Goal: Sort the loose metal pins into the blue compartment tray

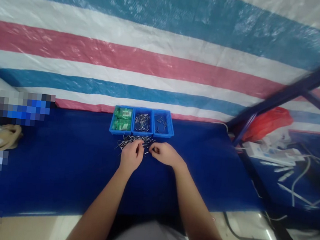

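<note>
A loose pile of thin silvery metal pins, rivet-like in shape (126,141), lies on the blue tabletop in front of the bins. My left hand (131,155) is at the near side of this pile, its fingers curled together; whatever they may hold is hidden. Just to the right, my right hand (164,153) has thumb and fingertips pinched at the pile's right edge. A small pin shows beside those fingertips, but whether it is gripped is too small to tell. Behind the pile stand three joined blue bins (141,134): green packets (122,118) left, many pins (142,122) middle, fewer pins (161,122) right.
A striped plastic sheet (154,64) hangs behind the blue table (76,164). At right, a dark blue metal frame (281,94) borders a red bag (273,121), a white power strip (272,153) and loose cables. A tan bag (9,135) sits at far left.
</note>
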{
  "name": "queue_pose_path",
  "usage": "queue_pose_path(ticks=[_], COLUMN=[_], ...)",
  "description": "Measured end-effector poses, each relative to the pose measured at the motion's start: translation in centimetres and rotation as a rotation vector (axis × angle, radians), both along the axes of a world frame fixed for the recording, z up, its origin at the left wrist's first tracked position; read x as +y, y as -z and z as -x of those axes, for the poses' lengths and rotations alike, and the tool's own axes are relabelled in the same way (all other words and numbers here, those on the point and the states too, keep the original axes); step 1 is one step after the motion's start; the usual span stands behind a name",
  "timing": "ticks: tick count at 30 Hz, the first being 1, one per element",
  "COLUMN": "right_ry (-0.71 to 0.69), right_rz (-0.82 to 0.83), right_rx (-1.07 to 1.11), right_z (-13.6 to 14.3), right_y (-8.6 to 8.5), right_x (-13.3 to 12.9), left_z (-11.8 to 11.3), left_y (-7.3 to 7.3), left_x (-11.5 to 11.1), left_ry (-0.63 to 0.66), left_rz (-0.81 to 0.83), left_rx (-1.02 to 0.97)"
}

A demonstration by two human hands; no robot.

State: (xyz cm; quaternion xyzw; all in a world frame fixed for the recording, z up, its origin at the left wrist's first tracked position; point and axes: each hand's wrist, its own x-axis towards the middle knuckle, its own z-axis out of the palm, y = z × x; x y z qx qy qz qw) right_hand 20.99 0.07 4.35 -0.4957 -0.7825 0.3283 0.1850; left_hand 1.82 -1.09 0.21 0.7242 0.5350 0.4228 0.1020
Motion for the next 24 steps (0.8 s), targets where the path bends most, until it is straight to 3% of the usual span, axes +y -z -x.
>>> queue_pose_path(ticks=[12,17,21,24], right_ry=[0.109,0.186,0.244,0.248], right_rz=[-0.026,0.023,0.149,0.184], right_rx=[0.259,0.416,0.729,0.825], right_z=[1.8,2.9,4.2,4.8], right_y=[-2.5,-1.1,1.0,1.9], right_x=[-0.7,-1.1,-1.0,-0.9], left_z=[0.4,0.6,0.4,0.3], left_y=[-0.3,0.0,0.1,0.1], left_x=[-0.2,-0.2,-0.3,-0.2], left_ry=[0.095,0.127,0.109,0.073], left_rz=[0.018,0.049,0.022,0.024], left_rx=[-0.097,-0.142,-0.131,-0.128])
